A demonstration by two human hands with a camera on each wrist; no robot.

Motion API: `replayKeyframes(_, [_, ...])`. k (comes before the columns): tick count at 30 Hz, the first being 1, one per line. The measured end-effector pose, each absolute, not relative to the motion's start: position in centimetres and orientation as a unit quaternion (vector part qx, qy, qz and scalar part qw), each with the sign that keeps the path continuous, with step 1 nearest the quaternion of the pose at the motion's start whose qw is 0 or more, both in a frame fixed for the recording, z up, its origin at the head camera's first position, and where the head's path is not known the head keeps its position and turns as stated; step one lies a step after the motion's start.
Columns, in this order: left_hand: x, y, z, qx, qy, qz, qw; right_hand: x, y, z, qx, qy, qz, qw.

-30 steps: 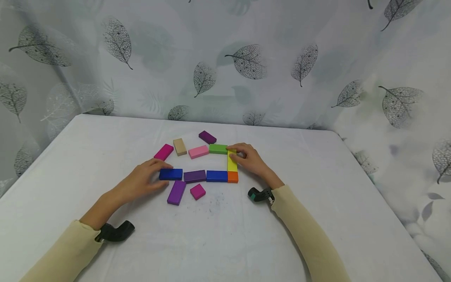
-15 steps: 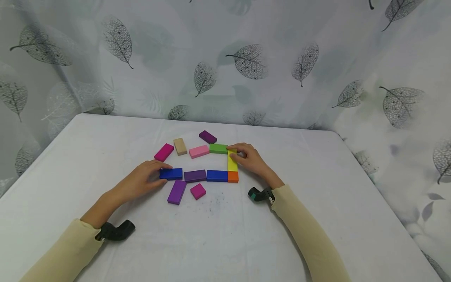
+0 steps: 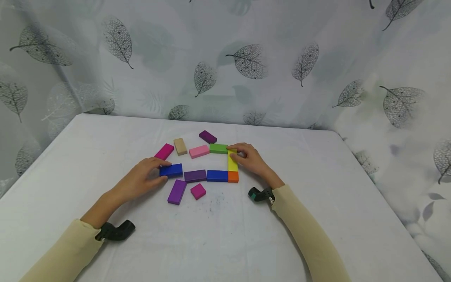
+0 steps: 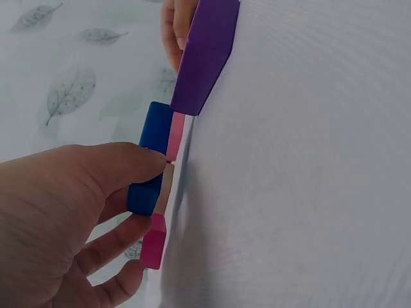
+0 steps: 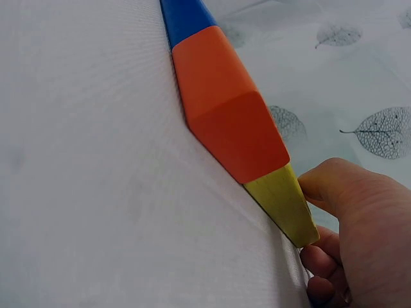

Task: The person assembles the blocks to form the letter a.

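My left hand (image 3: 143,177) pinches a blue block (image 3: 171,170) at its left end, thumb on the near side and fingers on the far side. In the left wrist view this blue block (image 4: 149,157) is tilted, and appears raised off the cloth. My right hand (image 3: 251,158) grips the yellow block (image 3: 232,161), its index fingertip by the corner where the green block (image 3: 219,149) meets it. An orange block (image 3: 233,177) touches the yellow one's near end. Left of it lie a second blue block (image 3: 217,176) and a dark purple block (image 3: 195,176), roughly in line.
Loose blocks lie around: magenta (image 3: 164,151), tan (image 3: 180,146), pink (image 3: 199,151), plum (image 3: 208,136), bright purple (image 3: 177,192) and a short magenta one (image 3: 198,191). White cloth covers the table (image 3: 225,235). A leaf-patterned curtain (image 3: 225,86) hangs behind it.
The left hand has taken hold of the blue block and moved it slightly away from me, turning its right end outward from the row. The right hand stays on the yellow block.
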State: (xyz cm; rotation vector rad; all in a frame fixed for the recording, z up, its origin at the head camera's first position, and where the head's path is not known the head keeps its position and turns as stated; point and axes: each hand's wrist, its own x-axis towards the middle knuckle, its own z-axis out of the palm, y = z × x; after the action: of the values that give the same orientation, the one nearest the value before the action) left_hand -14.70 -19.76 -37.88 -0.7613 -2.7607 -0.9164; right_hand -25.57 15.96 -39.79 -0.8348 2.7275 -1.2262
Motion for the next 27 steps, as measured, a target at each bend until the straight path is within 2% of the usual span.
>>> replayKeyframes(15, [-14.68,-19.46,-37.75,-0.261,-0.904,-0.320,0.112,-25.64,16.03,-39.91,-0.277,0.878,-0.391,0.015])
replayKeyframes(27, [-14.42,-19.08,-37.61,-0.269,-0.899,-0.327,0.116,-25.67,15.98,-39.87,-0.282,0.876,-0.392,0.008])
